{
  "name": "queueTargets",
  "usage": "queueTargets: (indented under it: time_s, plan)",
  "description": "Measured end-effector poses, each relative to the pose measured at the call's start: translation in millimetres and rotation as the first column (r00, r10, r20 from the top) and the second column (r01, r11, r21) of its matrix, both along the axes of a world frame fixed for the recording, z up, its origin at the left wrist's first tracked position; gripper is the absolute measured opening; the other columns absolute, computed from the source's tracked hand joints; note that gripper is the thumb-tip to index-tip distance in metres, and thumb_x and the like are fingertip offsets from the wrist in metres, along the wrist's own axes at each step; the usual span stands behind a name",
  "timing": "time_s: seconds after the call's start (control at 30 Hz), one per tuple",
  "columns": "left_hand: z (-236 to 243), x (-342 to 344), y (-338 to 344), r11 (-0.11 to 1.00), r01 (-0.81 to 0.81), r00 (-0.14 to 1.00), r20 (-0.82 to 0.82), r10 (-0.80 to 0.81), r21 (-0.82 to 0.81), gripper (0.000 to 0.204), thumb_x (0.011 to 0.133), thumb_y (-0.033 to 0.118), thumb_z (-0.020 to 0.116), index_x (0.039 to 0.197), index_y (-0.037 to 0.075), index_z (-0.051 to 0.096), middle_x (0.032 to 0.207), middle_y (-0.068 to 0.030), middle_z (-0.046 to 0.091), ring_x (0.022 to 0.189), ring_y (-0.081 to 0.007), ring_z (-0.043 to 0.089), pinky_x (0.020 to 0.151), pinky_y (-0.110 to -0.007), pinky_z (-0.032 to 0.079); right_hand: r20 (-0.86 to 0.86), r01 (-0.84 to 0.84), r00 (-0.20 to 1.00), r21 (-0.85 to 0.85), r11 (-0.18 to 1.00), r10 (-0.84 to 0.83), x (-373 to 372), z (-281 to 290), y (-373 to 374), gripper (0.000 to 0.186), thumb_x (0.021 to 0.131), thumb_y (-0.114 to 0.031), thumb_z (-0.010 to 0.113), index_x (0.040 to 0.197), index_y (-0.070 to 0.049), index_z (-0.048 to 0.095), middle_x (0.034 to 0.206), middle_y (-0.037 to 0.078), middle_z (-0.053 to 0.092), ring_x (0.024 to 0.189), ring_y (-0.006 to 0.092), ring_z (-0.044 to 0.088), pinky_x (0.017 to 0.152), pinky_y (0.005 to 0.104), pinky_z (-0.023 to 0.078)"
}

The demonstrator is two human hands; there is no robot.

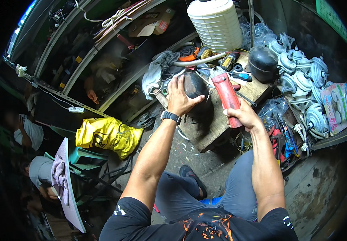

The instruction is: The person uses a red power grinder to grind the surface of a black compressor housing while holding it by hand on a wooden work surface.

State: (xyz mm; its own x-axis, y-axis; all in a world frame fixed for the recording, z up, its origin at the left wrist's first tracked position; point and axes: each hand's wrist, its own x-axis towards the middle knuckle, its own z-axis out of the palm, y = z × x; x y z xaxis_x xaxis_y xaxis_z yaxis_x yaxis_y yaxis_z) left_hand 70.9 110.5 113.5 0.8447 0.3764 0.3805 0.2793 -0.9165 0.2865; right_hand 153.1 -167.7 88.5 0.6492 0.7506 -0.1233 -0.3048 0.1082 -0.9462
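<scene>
My left hand (180, 97) lies with spread fingers on the side of a black, dome-shaped compressor (196, 86), steadying contact along its left. That compressor sits on a wooden block (201, 134). Wrapped round the lower end of a long red tool (224, 90), shaped like an angle grinder with a grey head, is my right hand (243, 115). The tool points away from me, just right of the compressor; no disc shows on it. A second black compressor (263, 64) stands farther back on the right.
White ribbed disc-shaped parts (303, 76) are heaped at right, above pliers and other hand tools (288, 140). A white ribbed container (215, 24) stands behind. Grey rag (161, 68) lies beyond my left hand. A yellow bag (108, 135) rests on the floor; people sit farther left.
</scene>
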Motion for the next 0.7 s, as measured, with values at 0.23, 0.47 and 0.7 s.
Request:
queueTargets:
  time_s: [0.23, 0.47, 0.7]
  plan:
    - [-0.8, 1.0, -2.0, 1.000, -0.010, 1.000, 0.013, 0.010, -0.014, 0.123, 0.066, 0.065, 0.093, 0.160, 0.001, 0.045, 0.167, -0.0287, 0.038, 0.155, -0.0456, 0.034, 0.128, -0.055, 0.033, -0.032, 0.005, 0.999, -0.032, 0.999, -0.006, -0.5, 0.0, 3.8, 0.053, 0.084, -0.012, 0.085, 0.128, -0.003, 0.057, 0.102, 0.006, 0.068, 0.070, 0.0144, 0.068, 0.064, 0.0323, 0.060]
    - [-3.7, 4.4, -1.7, 1.000, -0.012, 0.999, 0.030, 0.012, 0.007, 0.124, 0.065, 0.065, 0.093, 0.159, 0.000, 0.045, 0.167, -0.0292, 0.038, 0.155, -0.0455, 0.034, 0.128, -0.055, 0.033, -0.028, 0.033, 0.999, -0.077, 0.997, -0.035, -0.2, -4.8, 7.4, 0.062, 0.084, -0.012, 0.086, 0.134, -0.003, 0.051, 0.105, 0.007, 0.068, 0.072, 0.0149, 0.069, 0.064, 0.0326, 0.061]
    - [-5.9, 3.3, -0.4, 1.000, -0.012, 0.999, 0.052, 0.012, 0.016, 0.122, 0.065, 0.063, 0.094, 0.158, 0.000, 0.046, 0.165, -0.0269, 0.039, 0.154, -0.0451, 0.034, 0.125, -0.058, 0.035, -0.020, 0.003, 1.000, -0.068, 0.998, -0.005, -3.9, 1.2, 7.3, 0.054, 0.086, -0.012, 0.082, 0.130, -0.006, 0.052, 0.101, 0.005, 0.065, 0.070, 0.0141, 0.067, 0.064, 0.0322, 0.062]
